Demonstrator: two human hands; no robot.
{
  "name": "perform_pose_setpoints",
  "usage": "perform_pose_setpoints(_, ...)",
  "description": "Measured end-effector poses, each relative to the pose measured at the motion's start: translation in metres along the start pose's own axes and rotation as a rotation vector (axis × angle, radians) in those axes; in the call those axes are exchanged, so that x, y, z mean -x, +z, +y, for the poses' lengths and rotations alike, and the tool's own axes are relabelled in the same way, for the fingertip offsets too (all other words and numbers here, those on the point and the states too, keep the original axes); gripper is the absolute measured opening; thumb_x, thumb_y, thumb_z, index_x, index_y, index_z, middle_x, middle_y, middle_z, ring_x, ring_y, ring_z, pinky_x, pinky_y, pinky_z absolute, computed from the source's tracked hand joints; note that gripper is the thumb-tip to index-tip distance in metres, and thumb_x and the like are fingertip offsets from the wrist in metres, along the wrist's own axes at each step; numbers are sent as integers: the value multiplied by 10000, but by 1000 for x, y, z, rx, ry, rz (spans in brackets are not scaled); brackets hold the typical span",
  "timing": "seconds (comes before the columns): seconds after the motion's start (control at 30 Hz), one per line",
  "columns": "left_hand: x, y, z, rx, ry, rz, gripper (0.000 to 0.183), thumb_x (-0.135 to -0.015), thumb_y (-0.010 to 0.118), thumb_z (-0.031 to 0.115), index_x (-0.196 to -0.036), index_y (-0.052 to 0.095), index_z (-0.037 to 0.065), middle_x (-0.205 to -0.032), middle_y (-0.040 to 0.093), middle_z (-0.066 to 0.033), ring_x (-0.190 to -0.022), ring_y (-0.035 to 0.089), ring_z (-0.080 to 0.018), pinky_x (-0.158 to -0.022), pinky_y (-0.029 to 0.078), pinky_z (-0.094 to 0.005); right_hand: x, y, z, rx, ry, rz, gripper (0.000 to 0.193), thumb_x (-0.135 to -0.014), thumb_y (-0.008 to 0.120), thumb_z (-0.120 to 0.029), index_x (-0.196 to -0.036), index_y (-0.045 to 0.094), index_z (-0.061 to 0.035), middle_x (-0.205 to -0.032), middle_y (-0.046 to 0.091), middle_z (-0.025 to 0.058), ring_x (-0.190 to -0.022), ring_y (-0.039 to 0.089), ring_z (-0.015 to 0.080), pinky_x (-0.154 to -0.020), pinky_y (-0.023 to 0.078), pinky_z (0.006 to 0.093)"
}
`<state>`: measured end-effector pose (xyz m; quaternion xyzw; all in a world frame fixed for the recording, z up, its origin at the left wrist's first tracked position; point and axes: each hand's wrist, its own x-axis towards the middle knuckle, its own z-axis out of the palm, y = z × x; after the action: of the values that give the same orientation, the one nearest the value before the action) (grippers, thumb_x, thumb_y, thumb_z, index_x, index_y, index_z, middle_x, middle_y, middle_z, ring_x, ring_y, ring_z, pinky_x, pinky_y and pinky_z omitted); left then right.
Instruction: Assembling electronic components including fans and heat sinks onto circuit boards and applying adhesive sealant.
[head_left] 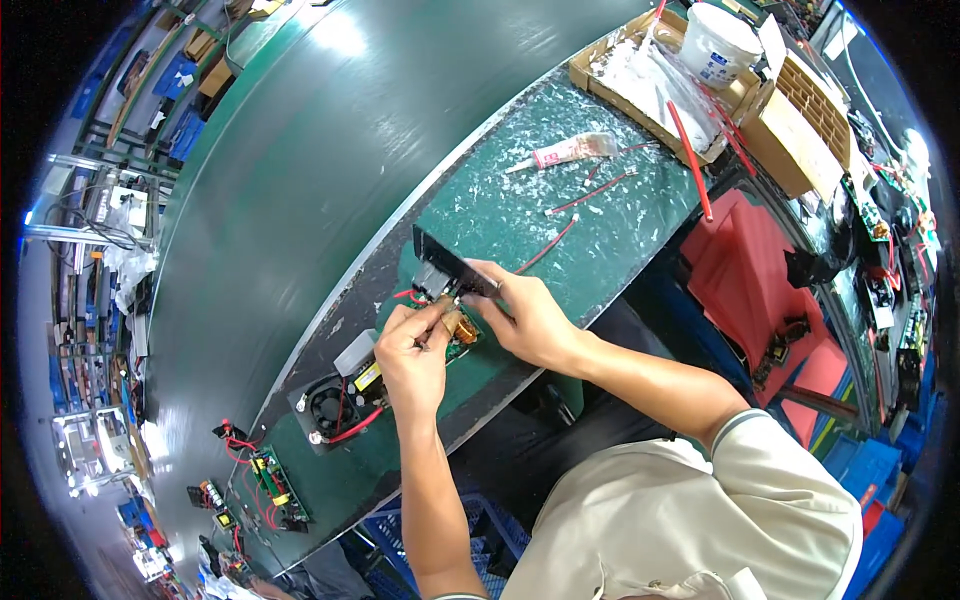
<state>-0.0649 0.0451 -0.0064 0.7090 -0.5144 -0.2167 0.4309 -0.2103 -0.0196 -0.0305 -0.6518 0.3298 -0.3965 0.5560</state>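
My right hand (530, 318) grips a black rectangular panel (436, 254) by its near end, holding it tilted up over the bench. Close beside it, my left hand (412, 355) has its fingertips pinched together at the panel's lower side; what lies between them is hidden. Beneath both hands is an electronic assembly with a green circuit board, where a copper coil (466, 330) shows next to my left fingers. At its left end sits a black fan (330, 404) with a thick red wire (357, 428) beside it.
A glue tube (572, 151) and thin red wires (548, 245) lie on the white-spotted green bench. Farther right stand a cardboard tray (610, 80), a white bucket (716, 45) and a divided carton (790, 140). Another circuit board (275, 483) lies at the left.
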Motion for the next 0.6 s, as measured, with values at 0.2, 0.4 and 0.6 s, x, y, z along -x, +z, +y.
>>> perform_pose_setpoints(0.2, 8, 5, 1, -89, 41, 73, 139, -747, 700, -55, -882, 708, -26, -681, 551, -83, -579, 518, -141, -539, 399, -277, 18, 14, -1, 195, -42, 31, 498, -850, 566, 45, -1335, 465, -11, -1145, 610, 244, -1062, 597, 402, -870, 501, 402)
perform_pose_setpoints(0.4, 10, 5, -3, -103, 68, 88, 196, -745, 699, -39, -940, 696, -21, -764, 620, -125, -628, 592, -211, -596, 460, -312, 8, 11, -4, 73, -28, 27, 399, -874, 551, -19, -1267, 489, 16, -1005, 617, 264, -890, 640, 393, -753, 516, 418)
perform_pose_setpoints(0.6, 13, -3, 9, -312, 175, 117, 208, -849, 651, 34, -1046, 674, -28, -1033, 644, -162, -834, 665, -289, -719, 530, -359, -21, -19, -13, 865, 262, -71, 435, -805, 702, -404, -728, 649, 20, -751, 640, 219, -743, 643, 379, -671, 518, 451)
